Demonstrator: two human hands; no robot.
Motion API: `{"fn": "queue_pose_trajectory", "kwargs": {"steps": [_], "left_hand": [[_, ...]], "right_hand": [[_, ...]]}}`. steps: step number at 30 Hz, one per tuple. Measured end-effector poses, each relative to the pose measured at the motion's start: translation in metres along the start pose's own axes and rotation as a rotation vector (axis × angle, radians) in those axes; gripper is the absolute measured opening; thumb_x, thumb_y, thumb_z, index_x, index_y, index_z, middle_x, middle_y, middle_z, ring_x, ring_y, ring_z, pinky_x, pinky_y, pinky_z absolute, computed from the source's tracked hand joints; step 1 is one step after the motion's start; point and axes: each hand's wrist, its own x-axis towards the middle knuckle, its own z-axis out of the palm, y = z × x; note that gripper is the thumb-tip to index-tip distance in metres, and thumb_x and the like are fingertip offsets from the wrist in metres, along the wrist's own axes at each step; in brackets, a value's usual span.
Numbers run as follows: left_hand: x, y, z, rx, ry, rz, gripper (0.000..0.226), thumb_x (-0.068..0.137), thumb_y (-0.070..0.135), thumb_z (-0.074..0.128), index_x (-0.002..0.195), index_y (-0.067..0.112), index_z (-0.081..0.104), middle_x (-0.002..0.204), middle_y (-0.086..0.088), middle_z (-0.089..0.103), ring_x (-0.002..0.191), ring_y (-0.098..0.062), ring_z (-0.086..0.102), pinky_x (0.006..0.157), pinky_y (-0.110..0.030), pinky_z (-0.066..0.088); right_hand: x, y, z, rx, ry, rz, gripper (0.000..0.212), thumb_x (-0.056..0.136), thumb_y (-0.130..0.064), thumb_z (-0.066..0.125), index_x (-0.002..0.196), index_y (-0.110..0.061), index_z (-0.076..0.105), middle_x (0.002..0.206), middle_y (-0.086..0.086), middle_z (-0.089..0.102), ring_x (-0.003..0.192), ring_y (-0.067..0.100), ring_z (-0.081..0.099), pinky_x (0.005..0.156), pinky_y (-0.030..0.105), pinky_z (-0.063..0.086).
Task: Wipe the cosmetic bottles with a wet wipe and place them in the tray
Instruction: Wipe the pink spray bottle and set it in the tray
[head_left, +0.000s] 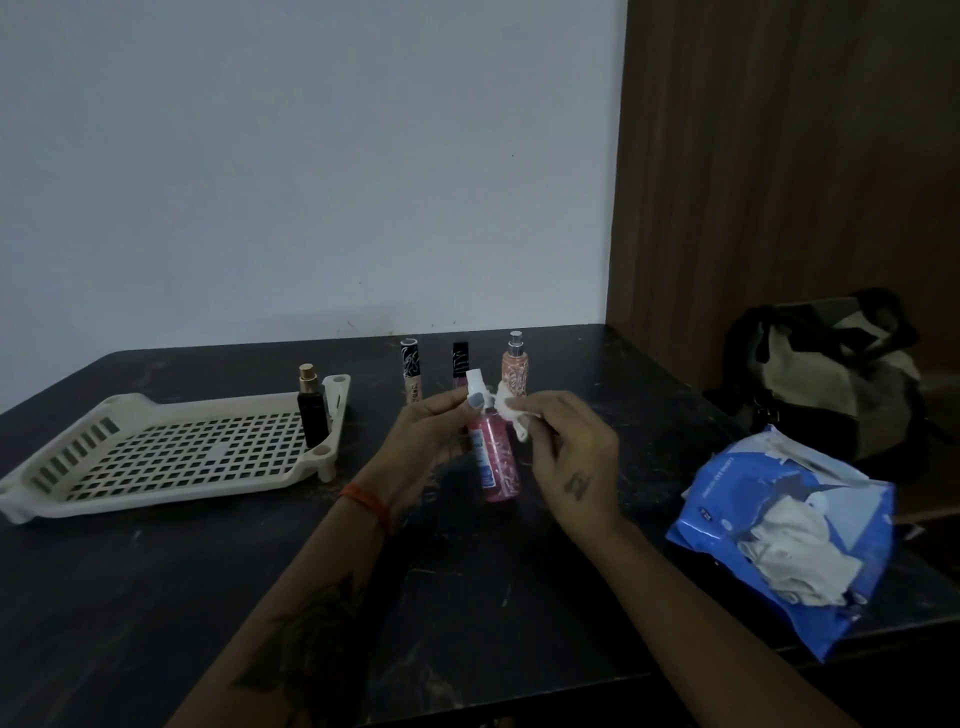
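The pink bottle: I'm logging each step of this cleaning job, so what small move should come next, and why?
Probably slide the wet wipe down the pink bottle. The right hand pinches the wipe only at the white cap, while the left hand holds the bottle near its top, so the body looks unwiped.

Pink bottle's label (487, 470) blurred (unreadable); purple tube (460, 370) partly hidden.

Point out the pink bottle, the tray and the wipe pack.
pink bottle (493, 470): head view, on its body.
tray (62, 501): head view, on its near rim.
wipe pack (727, 499): head view, on its blue wrapper.
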Motion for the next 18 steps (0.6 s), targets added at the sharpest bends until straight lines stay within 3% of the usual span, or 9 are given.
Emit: {"fn": "queue_pose_trajectory", "kwargs": {"steps": [4, 8, 10, 14, 18], "left_hand": [[0.0014, -0.0001, -0.0008, -0.026, 0.039, -0.019, 0.023, 0.076, 0.028, 0.059, 0.093, 0.019, 0.072, 0.096, -0.003, 0.072, 0.089, -0.016, 0.067, 0.073, -0.028, 0.054], [0.0008, -0.0006, -0.0016, -0.023, 0.023, -0.024, 0.023, 0.077, 0.029, 0.060, 0.095, 0.019, 0.071, 0.096, -0.003, 0.071, 0.091, -0.018, 0.068, 0.073, -0.027, 0.055], [0.0005, -0.0008, -0.0008, -0.022, 0.016, -0.023, 0.024, 0.077, 0.030, 0.061, 0.096, 0.020, 0.071, 0.099, -0.004, 0.071, 0.092, -0.019, 0.068, 0.075, -0.028, 0.055], [0.0012, 0.0000, 0.0010, -0.017, 0.046, -0.004, 0.023, 0.076, 0.029, 0.062, 0.092, 0.018, 0.073, 0.092, -0.004, 0.072, 0.082, -0.014, 0.067, 0.069, -0.026, 0.055], [0.0012, -0.0010, -0.0004, -0.015, 0.060, 0.003, 0.027, 0.075, 0.029, 0.063, 0.094, 0.012, 0.071, 0.092, -0.007, 0.070, 0.081, -0.015, 0.067, 0.068, -0.026, 0.055]], "right_hand": [[-0.0074, -0.0028, 0.0016, -0.047, -0.120, -0.156, 0.028, 0.072, 0.014, 0.064, 0.092, -0.005, 0.071, 0.093, 0.011, 0.069, 0.090, 0.012, 0.059, 0.090, 0.009, 0.041], [-0.0028, -0.0001, 0.0007, 0.018, -0.054, 0.001, 0.023, 0.075, 0.015, 0.062, 0.086, -0.003, 0.070, 0.090, 0.010, 0.069, 0.084, 0.011, 0.062, 0.081, 0.015, 0.049], [-0.0032, -0.0003, -0.0012, -0.017, -0.029, -0.039, 0.021, 0.073, 0.014, 0.065, 0.086, -0.003, 0.070, 0.089, 0.011, 0.069, 0.085, 0.013, 0.063, 0.084, 0.010, 0.046], [-0.0096, -0.0042, -0.0009, -0.127, -0.195, -0.209, 0.027, 0.065, 0.011, 0.072, 0.087, -0.005, 0.073, 0.092, 0.009, 0.070, 0.090, 0.020, 0.064, 0.092, 0.013, 0.037], [-0.0061, -0.0022, 0.0008, -0.099, -0.137, -0.137, 0.029, 0.063, 0.017, 0.069, 0.082, -0.005, 0.074, 0.087, 0.009, 0.071, 0.085, 0.021, 0.064, 0.086, 0.011, 0.038]]}}
